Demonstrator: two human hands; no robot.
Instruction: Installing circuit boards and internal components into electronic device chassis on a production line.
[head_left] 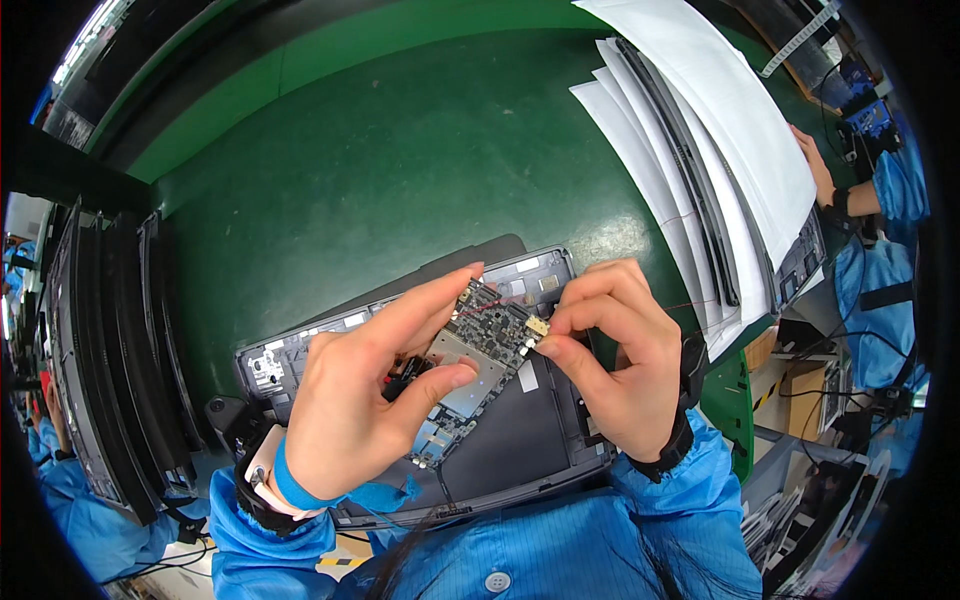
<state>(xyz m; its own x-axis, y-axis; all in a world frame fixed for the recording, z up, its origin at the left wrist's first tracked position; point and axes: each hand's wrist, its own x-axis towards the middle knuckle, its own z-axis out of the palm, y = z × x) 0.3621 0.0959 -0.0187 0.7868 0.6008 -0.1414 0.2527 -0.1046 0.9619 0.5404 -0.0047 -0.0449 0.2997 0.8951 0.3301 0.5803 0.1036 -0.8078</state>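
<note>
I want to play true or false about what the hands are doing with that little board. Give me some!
1. The left hand holds a small circuit board. True.
2. The right hand rests flat on the green table. False: its fingertips pinch a small part at the board's edge.
3. An open dark device case lies under the hands. True.
4. The paper sheets are red. False: they are white.

Dark circuit board (pixel 480 345) tilted above the open grey laptop chassis (pixel 540 430).
</note>
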